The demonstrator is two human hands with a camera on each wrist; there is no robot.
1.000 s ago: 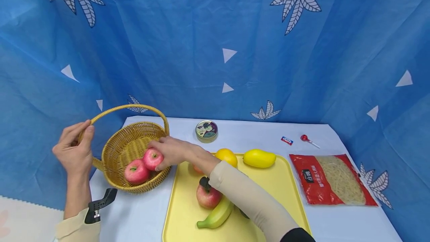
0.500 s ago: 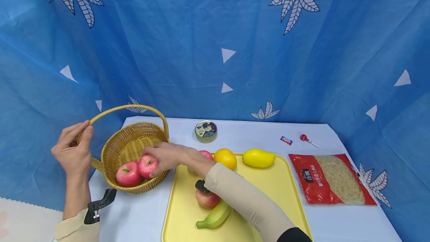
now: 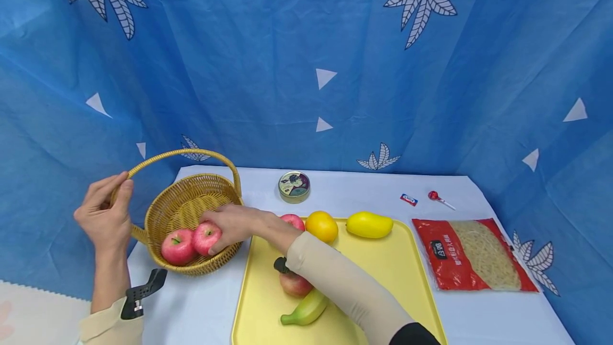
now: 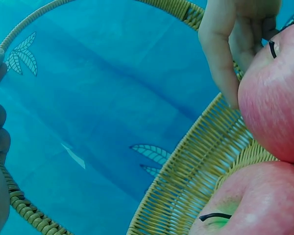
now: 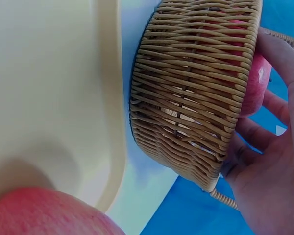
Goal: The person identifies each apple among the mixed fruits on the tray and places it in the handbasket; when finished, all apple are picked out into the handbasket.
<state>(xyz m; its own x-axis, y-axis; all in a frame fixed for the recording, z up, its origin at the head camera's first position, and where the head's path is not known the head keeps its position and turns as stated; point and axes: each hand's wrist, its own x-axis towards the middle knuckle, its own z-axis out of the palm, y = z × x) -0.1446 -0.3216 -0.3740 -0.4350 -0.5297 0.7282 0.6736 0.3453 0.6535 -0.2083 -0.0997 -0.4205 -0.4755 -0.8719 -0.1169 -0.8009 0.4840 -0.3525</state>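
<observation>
A wicker basket (image 3: 184, 209) stands at the left of the table, its arched handle (image 3: 201, 152) raised. My left hand (image 3: 106, 212) pinches that handle at its left side between thumb and fingers. Inside the basket, my right hand (image 3: 234, 223) holds a pink-red apple (image 3: 207, 237), thumb on the near side and fingers behind. A second apple (image 3: 178, 247) lies against it on the left, stem up; the left wrist view shows both apples touching. Seen from the right wrist, the fingers reach over the rim around the held apple (image 5: 257, 85).
A yellow tray (image 3: 392, 276) carries an apple (image 3: 293, 221), an orange (image 3: 322, 227), a mango (image 3: 369, 225), another apple (image 3: 294, 284) and a banana (image 3: 306, 307), partly under the right arm. Around it are a round tin (image 3: 294, 186), a small wrapped candy (image 3: 408, 199), a lollipop (image 3: 433, 196) and a red food bag (image 3: 460, 260).
My right hand has shifted left and slightly down with its apple inside the basket. The other apple has slid left with it. The left hand keeps its place on the handle.
</observation>
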